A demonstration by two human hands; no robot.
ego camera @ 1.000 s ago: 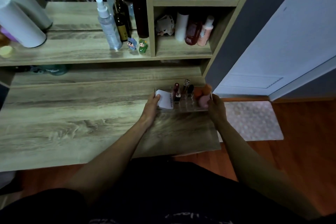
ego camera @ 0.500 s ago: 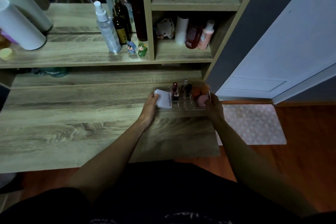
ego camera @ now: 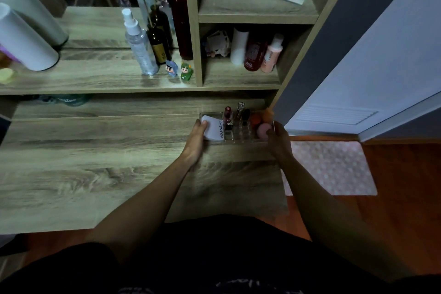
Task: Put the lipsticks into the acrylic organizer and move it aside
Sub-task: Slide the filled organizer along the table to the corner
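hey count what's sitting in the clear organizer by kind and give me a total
Lipsticks: 3
Sponges: 3
White compact: 1
Total: 7, all in the organizer, held by the left hand and right hand.

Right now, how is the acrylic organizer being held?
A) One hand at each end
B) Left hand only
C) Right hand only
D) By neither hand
A: the left hand grips the acrylic organizer at its left end and the right hand at its right end, on the desk.
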